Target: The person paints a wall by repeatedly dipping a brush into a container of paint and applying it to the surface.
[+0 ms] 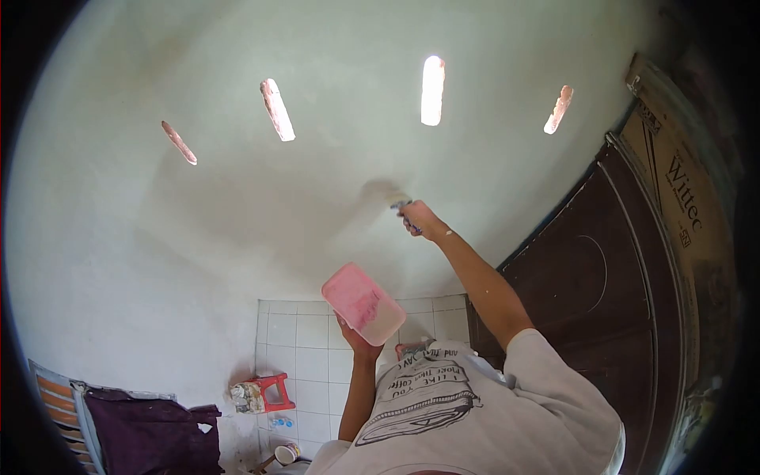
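My right hand (pixel 421 218) is raised against the pale plastered wall (pixel 237 222) and grips a small paintbrush (pixel 400 201) whose bristles touch the wall, beside a darker wet patch. My left hand (pixel 358 339) holds up a pink rectangular tray (pixel 362 304) from below, tilted, at chest height and short of the wall. White smears cover the tray's lower end. My white printed T-shirt (pixel 475 412) fills the bottom of the view.
Several narrow vent slots (pixel 432 89) pierce the wall high up. A dark brown door (pixel 586 293) stands at the right with a cardboard box (pixel 673 182) beside it. White wall tiles (pixel 297 348), a red stool (pixel 267 391), a cup (pixel 286 453) and purple cloth (pixel 150 435) lie low left.
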Demonstrator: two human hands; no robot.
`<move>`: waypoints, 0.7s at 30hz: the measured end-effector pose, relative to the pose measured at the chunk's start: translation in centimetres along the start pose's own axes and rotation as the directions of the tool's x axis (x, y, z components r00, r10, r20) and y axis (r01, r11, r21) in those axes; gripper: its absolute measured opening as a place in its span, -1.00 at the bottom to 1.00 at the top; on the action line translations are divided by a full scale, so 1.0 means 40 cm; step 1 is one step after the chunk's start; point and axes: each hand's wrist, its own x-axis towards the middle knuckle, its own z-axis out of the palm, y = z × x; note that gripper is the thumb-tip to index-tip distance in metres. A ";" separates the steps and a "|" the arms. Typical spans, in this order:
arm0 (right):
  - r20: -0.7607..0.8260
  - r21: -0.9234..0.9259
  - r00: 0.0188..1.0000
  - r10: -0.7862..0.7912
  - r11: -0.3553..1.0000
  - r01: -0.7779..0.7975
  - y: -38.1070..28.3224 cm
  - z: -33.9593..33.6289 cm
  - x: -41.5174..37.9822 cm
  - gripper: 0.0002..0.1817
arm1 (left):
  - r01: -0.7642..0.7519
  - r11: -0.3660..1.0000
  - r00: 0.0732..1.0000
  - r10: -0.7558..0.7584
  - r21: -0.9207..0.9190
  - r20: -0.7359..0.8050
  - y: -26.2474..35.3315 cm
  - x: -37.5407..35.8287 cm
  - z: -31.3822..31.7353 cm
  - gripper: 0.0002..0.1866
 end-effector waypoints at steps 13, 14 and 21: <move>-0.372 -0.738 0.361 -0.855 0.508 0.444 -0.567 -0.015 -0.093 -0.62 | 0.107 0.993 0.994 -0.107 -0.046 0.012 -0.012 0.018 -0.033 -0.39; -0.382 -0.727 0.355 -0.853 0.514 0.455 -0.462 -0.013 -0.030 -0.67 | 0.106 0.994 0.994 -0.106 -0.028 0.001 -0.015 0.021 -0.026 -0.38; -0.383 -0.287 0.915 -0.125 0.958 0.011 0.041 0.022 -0.075 -0.71 | 0.060 0.995 0.998 -0.058 0.086 -0.022 -0.003 0.023 -0.011 -0.37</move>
